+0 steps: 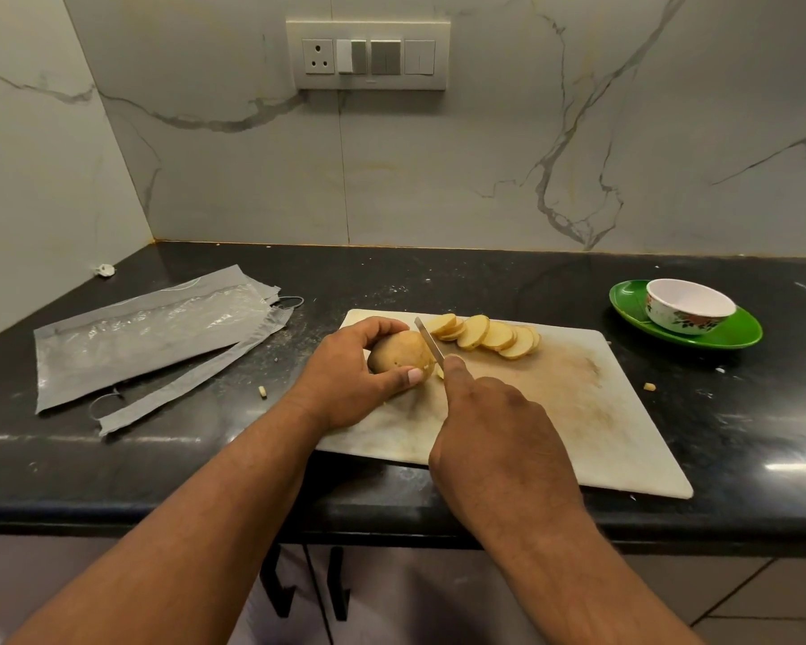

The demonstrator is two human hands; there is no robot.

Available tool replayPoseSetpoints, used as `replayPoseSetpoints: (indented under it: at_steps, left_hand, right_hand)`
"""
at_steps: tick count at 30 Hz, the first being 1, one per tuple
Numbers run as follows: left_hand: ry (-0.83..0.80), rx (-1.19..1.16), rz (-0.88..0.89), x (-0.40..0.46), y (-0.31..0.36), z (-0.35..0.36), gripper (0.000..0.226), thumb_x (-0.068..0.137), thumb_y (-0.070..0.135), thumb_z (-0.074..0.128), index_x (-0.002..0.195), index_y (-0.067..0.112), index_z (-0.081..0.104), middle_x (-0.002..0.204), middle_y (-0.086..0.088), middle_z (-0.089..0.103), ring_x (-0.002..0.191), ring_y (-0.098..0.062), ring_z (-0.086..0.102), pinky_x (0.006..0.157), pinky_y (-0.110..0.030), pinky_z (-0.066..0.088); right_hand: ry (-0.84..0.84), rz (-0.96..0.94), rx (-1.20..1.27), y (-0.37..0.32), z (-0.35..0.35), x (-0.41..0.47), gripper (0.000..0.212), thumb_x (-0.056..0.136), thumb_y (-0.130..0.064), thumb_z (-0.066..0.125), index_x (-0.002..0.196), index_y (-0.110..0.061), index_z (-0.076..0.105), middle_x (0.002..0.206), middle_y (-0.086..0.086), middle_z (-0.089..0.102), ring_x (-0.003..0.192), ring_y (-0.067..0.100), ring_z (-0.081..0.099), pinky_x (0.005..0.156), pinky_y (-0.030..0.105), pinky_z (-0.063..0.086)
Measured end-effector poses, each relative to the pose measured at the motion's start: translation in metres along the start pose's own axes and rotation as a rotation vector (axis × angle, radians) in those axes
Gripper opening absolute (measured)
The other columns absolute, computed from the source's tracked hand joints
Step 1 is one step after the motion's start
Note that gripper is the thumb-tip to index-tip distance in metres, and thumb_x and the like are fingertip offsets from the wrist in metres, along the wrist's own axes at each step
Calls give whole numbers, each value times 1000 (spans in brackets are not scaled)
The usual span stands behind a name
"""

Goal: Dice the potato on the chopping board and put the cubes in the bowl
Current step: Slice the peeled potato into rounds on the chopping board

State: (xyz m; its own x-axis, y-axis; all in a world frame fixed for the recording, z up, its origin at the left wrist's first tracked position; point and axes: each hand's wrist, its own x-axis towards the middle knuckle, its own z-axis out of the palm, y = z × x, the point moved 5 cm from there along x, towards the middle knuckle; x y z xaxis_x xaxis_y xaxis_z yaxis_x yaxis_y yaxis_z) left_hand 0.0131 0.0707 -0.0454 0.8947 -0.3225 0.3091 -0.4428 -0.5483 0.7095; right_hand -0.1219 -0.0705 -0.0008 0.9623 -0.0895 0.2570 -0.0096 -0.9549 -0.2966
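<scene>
One head-worn wide-angle view looks forward and down from close above the black counter [159, 463], facing the marble wall [485, 169] behind it

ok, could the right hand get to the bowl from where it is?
Probably yes, once it puts down the knife. The right hand grips that now. The bowl sits on a green plate off to its right, with bare counter between.

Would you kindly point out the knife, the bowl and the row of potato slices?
knife [429, 341]: head view, on the bare blade above the right hand.
bowl [685, 318]: head view, on its flowered outer wall.
potato slices [499, 336]: head view, on a middle slice's cut face.
</scene>
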Motion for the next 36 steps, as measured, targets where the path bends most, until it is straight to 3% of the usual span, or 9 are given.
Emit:
replayPoseSetpoints:
  at_steps: [5,8,13,19,24,27,30,33,36]
  left_hand:
    - [3,11,12,0,1,0,59,79,44,87,133,33,63,127,14,64,116,-8,59,101,-29,48]
    - [-2,-6,13,1,1,0,58,80,43,87,132,33,64,126,15,65,116,-8,60,102,-30,49]
    - [-4,17,24,1,1,0,59,81,43,86,134,32,63,126,15,64,115,-6,58,90,-15,42]
    - [7,9,17,0,1,1,60,80,45,86,135,32,64,126,12,65,111,-9,61,96,-29,53]
    - [11,1,1,1,0,2,61,80,46,86,136,33,64,128,10,65,109,-10,61,92,-25,51]
    - [12,20,29,0,2,2,60,82,43,85,137,32,63,127,11,64,108,-9,61,87,-20,48]
    - [20,20,54,-3,7,2,58,83,38,85,136,31,64,128,12,65,110,-7,60,90,-22,50]
    - [27,0,50,-2,7,1,55,83,36,85,134,30,66,127,11,66,111,-8,61,95,-30,54]
    - [27,10,45,-1,6,3,57,82,40,85,135,30,65,127,11,65,110,-9,61,89,-22,49]
  right_hand:
    - [-24,-8,-12,-1,3,0,73,99,-26,55,158,-28,12,129,1,54,101,12,54,78,24,44]
    - [-3,-11,-12,-3,3,0,69,99,-26,53,157,-27,15,126,1,56,93,11,51,74,23,41]
    - [17,-20,-22,-7,3,7,59,101,-21,43,156,-24,21,125,4,58,89,14,51,69,23,38]
    - [18,-15,-50,-7,9,8,56,103,-21,39,156,-21,20,119,5,58,79,12,43,66,24,37]
    - [-22,-25,-85,-6,10,-11,66,103,-26,45,158,-20,10,125,5,55,87,14,47,70,24,37]
    - [31,-16,-78,-7,11,0,51,104,-23,39,153,-16,25,121,6,58,92,19,58,67,25,37]
    - [51,-6,-43,-12,15,18,28,105,-23,34,129,-16,46,106,5,63,76,18,54,58,26,34]
    - [33,2,-49,-14,15,24,23,104,-22,36,122,-17,50,104,6,65,75,17,52,54,25,32]
    - [-18,10,-36,-10,13,17,25,104,-22,37,126,-19,48,106,4,63,70,13,42,54,25,30]
